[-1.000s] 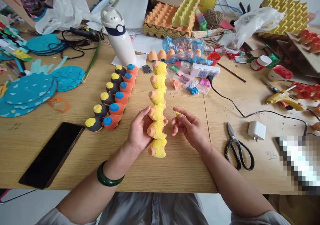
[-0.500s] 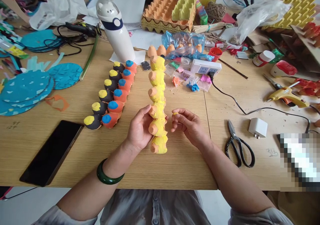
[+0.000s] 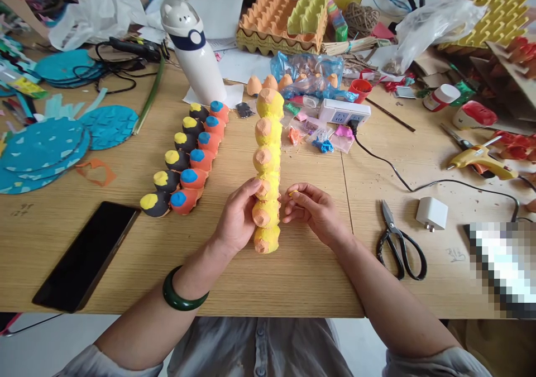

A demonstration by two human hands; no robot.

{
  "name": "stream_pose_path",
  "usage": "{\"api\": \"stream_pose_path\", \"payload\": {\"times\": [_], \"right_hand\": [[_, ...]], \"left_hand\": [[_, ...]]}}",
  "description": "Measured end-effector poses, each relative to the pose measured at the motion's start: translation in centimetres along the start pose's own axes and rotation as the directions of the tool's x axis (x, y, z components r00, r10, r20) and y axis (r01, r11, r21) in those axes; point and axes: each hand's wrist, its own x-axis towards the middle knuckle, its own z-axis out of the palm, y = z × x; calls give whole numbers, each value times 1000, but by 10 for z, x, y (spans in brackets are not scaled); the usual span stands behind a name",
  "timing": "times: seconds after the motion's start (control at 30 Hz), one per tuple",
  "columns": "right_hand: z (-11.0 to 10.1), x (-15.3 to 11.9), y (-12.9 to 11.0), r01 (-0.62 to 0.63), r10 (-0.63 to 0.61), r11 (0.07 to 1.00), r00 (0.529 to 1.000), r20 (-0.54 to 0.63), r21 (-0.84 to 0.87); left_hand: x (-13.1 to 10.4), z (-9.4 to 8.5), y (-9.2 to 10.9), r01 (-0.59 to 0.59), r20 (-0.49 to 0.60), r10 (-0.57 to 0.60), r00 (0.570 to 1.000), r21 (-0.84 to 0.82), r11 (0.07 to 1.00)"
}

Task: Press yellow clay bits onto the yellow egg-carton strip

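Six orange-tipped yellow cups (image 3: 270, 166) in left fingers (image 3: 250, 187); right fingers (image 3: 307, 201) pinch a scrap (image 3: 293, 193).

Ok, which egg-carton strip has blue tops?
The red-orange strip, right of the black strip, whose tops are yellow; the yellow strip in the left hand has orange tips.

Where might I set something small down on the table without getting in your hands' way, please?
Bare tabletop shows between the phone and the left forearm, between the orange cup row and the held yellow strip, and between the right hand and the black-handled scissors. It is crowded along the back, around the egg trays, white bottle and blue plastic bag.
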Motion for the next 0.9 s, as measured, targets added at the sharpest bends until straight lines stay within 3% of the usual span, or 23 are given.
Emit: {"api": "stream_pose_path", "payload": {"times": [0.23, 0.5, 0.9], "right_hand": [[-1, 0, 0, -17, 16, 999, 1000, -21, -37], [-1, -1, 1, -67, 68, 994, 998, 1, -90], [2, -2, 1, -77, 76, 991, 997, -14, -106]], "left_hand": [[-1, -1, 0, -30, 37, 27, 999, 64, 998], [-2, 2, 2, 26, 28, -25, 999, -41, 999], [-1, 0, -3, -89, 39, 86, 996, 77, 993]]}}
